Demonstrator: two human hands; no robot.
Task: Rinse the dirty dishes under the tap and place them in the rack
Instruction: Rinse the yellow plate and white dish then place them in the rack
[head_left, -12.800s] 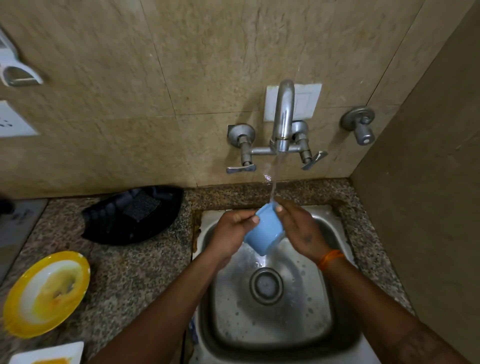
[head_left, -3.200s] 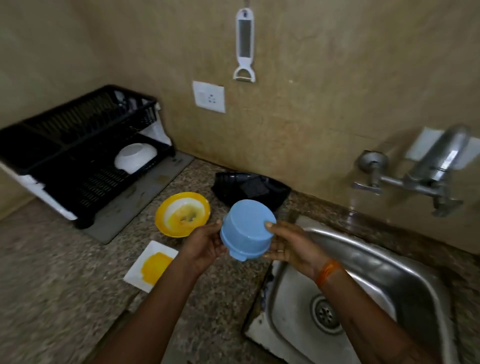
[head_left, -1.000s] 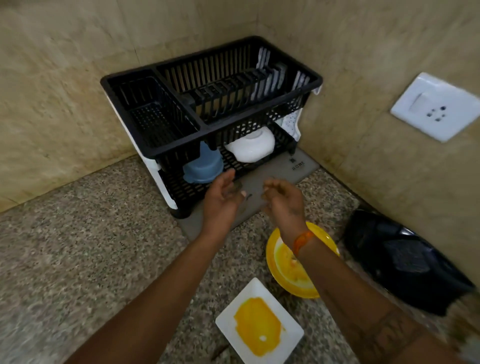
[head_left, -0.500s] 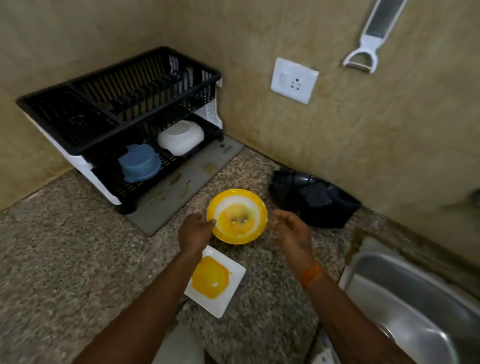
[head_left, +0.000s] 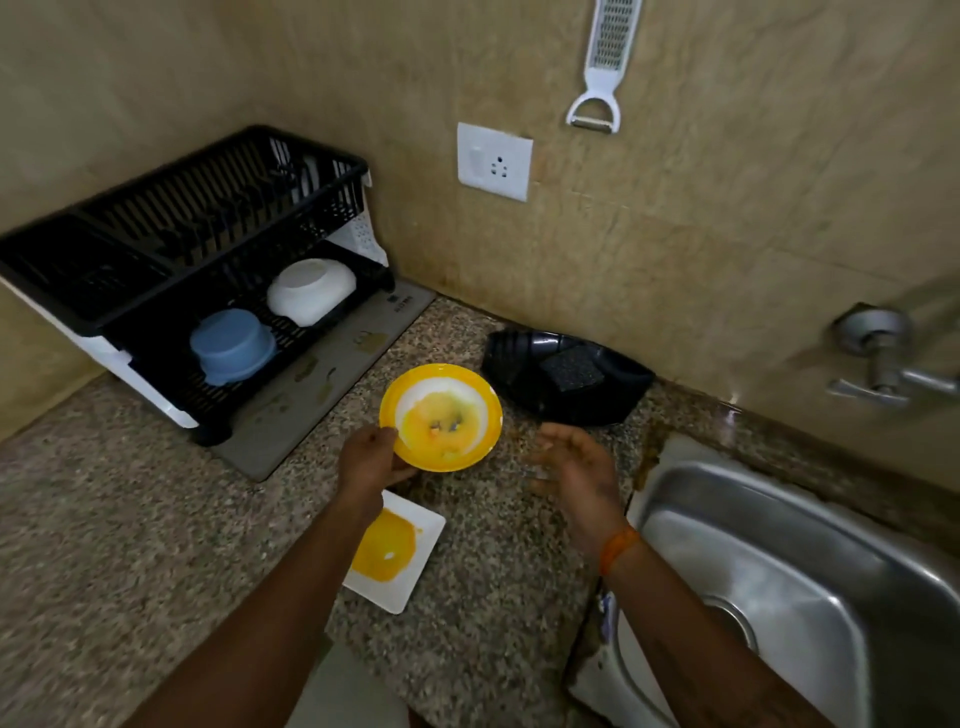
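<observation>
**Inventory: left grip on the yellow plate, table beside the sink**

From my remote seat I logged the following.

- Left hand (head_left: 370, 457): grip closed on the near-left rim of the round yellow plate with a white centre (head_left: 440, 417), thumb on top of the rim. The plate carried yellow food smears and a few dark specks. I could not tell whether it rested on the speckled granite table (head_left: 104, 519) or was lifted just clear of it.
- Right hand (head_left: 574, 467): grip open, fingers loosely spread, holding nothing, just right of the plate and apart from it. An orange thread band (head_left: 618, 548) sat on that wrist.
- Square white plate with a yellow stain (head_left: 396, 551): flat on the table, near side of the round plate, partly covered by my left forearm.
- Black two-tier plastic dish rack (head_left: 208, 208): far left, against the wall, standing on a grey drying mat (head_left: 322, 379). On its lower tier, a blue plastic bowl (head_left: 232, 345) lay upside down at left, and a white bowl (head_left: 310, 292), also upside down, beside it at right.
- Black plastic tray (head_left: 566, 379) holding a dark scrub sponge (head_left: 571, 368): behind the round plate, near the wall.
- Stainless steel sink (head_left: 810, 566): at right, basin bare.
- Metal tap handle (head_left: 878, 358): on the wall above the sink.
- White wall socket (head_left: 494, 161) and white hanging grater-peeler (head_left: 602, 67): on the beige tiled wall.
</observation>
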